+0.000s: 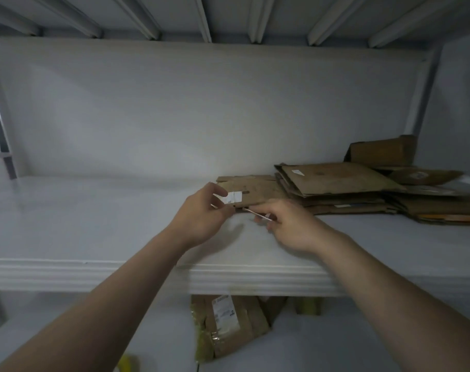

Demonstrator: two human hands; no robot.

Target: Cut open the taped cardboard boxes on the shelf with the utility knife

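Cardboard box (258,189) corner pinched by left hand (201,218); right hand (291,225) beside it grips, seemingly, a knife (258,214).

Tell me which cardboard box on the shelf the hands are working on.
The leftmost flattened box, with the white label. The left hand grips its corner, the right hand holds the knife at its edge; the others lie untouched.
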